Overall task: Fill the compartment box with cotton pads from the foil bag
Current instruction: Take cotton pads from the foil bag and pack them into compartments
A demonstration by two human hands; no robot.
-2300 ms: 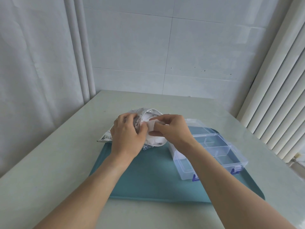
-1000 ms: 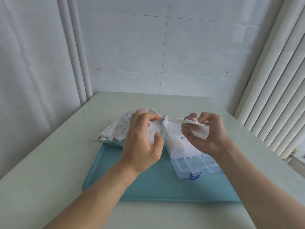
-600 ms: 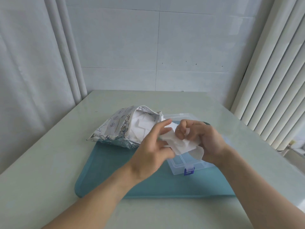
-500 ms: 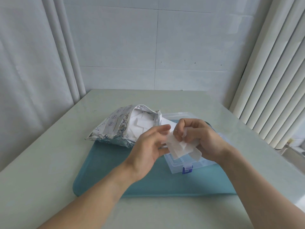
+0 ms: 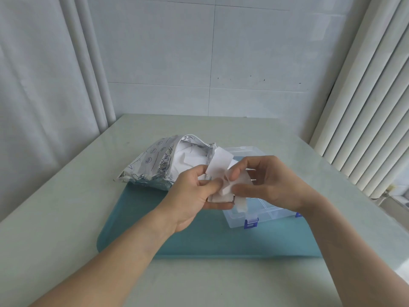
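Cotton pads, white and rectangular (image 5: 221, 171), are held as a small bunch above the teal tray (image 5: 137, 218), between both hands. At the far left edge of the tray lies the silver printed foil bag (image 5: 152, 165), mouth open, more pads inside. The left hand (image 5: 194, 196) pinches the bunch from below; the right hand (image 5: 272, 180) pinches one pad with thumb and fingers. Behind them stands the clear plastic compartment box (image 5: 265, 216). I think loose pads may slip and fall on the tray, because the grip is light.

Foil bag (image 5: 152, 161), at 11 o'clock from hands: blue printed marks and round logos on side, too small to read.
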